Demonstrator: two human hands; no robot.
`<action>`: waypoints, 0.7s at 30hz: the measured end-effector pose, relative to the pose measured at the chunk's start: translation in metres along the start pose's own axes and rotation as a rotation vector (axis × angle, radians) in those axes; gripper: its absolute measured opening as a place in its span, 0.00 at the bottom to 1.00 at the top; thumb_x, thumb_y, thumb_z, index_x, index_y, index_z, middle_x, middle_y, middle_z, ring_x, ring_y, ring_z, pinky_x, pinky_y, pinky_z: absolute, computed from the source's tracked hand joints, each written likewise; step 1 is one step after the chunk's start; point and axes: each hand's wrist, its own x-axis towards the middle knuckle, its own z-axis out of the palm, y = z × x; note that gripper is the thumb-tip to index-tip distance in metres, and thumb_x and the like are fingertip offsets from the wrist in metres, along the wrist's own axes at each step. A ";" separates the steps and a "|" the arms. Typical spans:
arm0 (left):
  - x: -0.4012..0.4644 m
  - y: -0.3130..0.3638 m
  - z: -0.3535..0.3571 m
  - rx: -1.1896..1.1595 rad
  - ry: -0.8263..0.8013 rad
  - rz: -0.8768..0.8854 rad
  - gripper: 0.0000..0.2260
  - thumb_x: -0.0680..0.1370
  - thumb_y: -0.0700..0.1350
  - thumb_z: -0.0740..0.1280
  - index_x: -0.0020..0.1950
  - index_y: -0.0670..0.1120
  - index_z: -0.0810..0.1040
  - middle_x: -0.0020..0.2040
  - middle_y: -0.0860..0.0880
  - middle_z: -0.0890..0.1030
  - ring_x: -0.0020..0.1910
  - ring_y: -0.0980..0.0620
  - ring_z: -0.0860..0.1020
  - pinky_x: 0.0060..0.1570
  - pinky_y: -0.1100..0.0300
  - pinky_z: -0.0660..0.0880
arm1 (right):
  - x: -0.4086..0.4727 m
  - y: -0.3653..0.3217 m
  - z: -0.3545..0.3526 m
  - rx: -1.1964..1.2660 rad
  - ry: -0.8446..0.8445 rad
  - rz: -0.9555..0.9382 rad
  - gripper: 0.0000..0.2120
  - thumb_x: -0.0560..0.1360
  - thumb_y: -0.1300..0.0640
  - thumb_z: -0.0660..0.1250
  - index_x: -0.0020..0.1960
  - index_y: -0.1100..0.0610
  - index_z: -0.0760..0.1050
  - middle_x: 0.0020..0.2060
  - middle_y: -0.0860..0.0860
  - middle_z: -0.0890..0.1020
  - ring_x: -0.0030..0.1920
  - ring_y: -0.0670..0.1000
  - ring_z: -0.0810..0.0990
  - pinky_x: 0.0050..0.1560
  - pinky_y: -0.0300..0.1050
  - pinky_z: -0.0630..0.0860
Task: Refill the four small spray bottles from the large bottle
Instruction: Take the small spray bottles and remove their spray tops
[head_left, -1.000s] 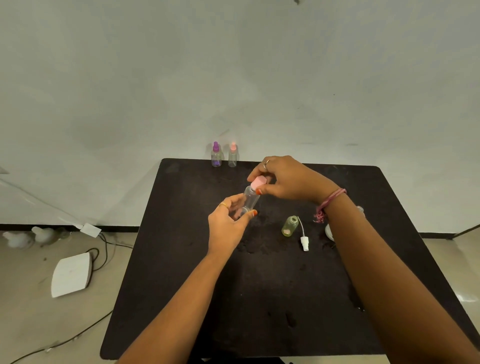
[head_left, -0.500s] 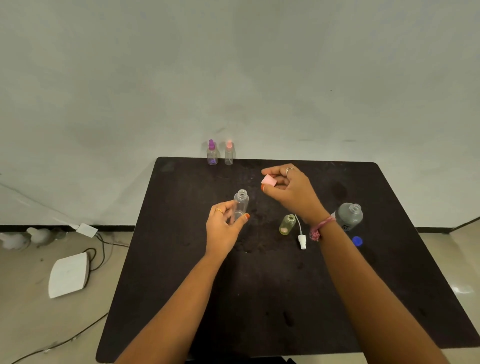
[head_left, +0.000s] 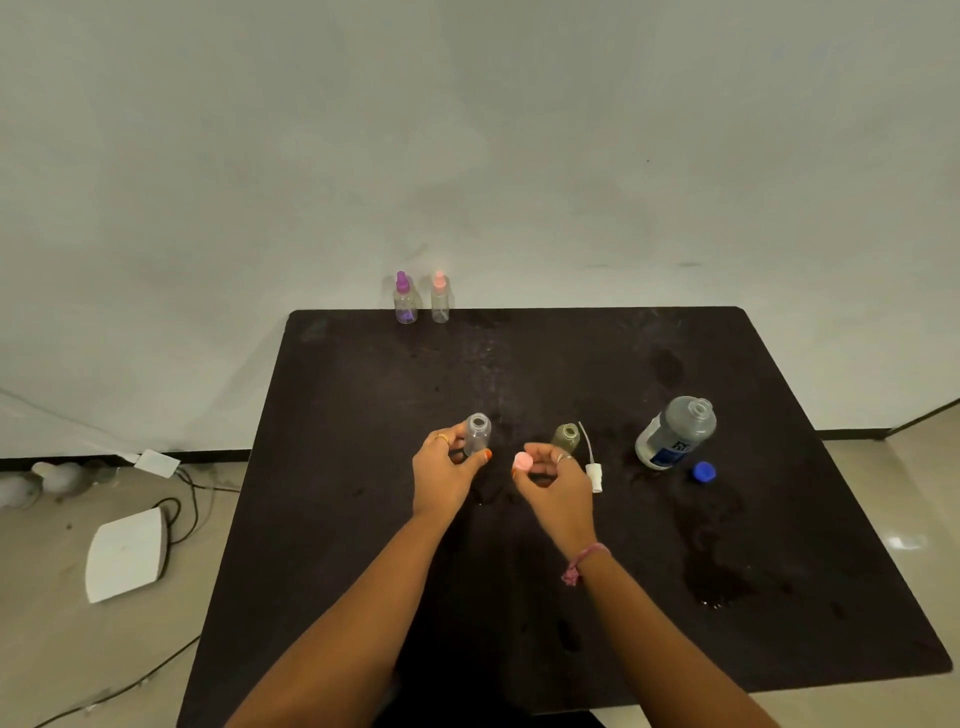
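My left hand (head_left: 444, 473) grips a small clear bottle (head_left: 477, 434) with its neck uncovered, upright over the black table (head_left: 779, 519). My right hand (head_left: 553, 475) pinches the bottle's pink spray top (head_left: 522, 461) just to its right. Behind my right hand stands a greenish small bottle (head_left: 566, 436), uncapped, with its white spray top and tube (head_left: 593, 470) lying beside it. The large bottle (head_left: 675, 434) stands uncapped at the right, its blue cap (head_left: 704, 472) on the table by it. Two capped small bottles, purple-topped (head_left: 404, 299) and pink-topped (head_left: 439, 297), stand at the far edge.
Wet patches (head_left: 717, 582) darken the table at the right front. On the floor to the left lie a white device (head_left: 127, 553) and cables (head_left: 182, 499). A plain wall rises behind the table.
My right hand pulled the pink spray top off the clear bottle and brought it down toward me. The left hand lowered the bottle. The view shifted, showing the large bottle fully.
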 end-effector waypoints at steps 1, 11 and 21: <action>0.002 -0.002 0.003 0.011 -0.007 -0.014 0.20 0.72 0.40 0.75 0.63 0.43 0.76 0.58 0.48 0.77 0.50 0.60 0.75 0.41 0.77 0.71 | 0.000 0.008 0.002 -0.030 -0.016 0.019 0.13 0.71 0.60 0.73 0.55 0.52 0.76 0.47 0.46 0.81 0.46 0.40 0.80 0.45 0.29 0.76; 0.021 -0.023 0.027 0.131 -0.088 -0.089 0.19 0.71 0.39 0.75 0.60 0.41 0.78 0.59 0.47 0.76 0.50 0.59 0.75 0.49 0.71 0.71 | 0.014 0.050 0.014 -0.328 -0.188 0.106 0.12 0.74 0.57 0.70 0.56 0.54 0.78 0.54 0.47 0.76 0.52 0.44 0.77 0.58 0.43 0.76; 0.032 -0.032 0.039 0.144 -0.122 -0.135 0.19 0.72 0.37 0.74 0.62 0.40 0.76 0.60 0.46 0.76 0.54 0.56 0.76 0.53 0.69 0.71 | 0.019 0.053 0.014 -0.389 -0.251 0.044 0.16 0.72 0.59 0.72 0.58 0.52 0.76 0.54 0.46 0.76 0.51 0.43 0.76 0.57 0.38 0.75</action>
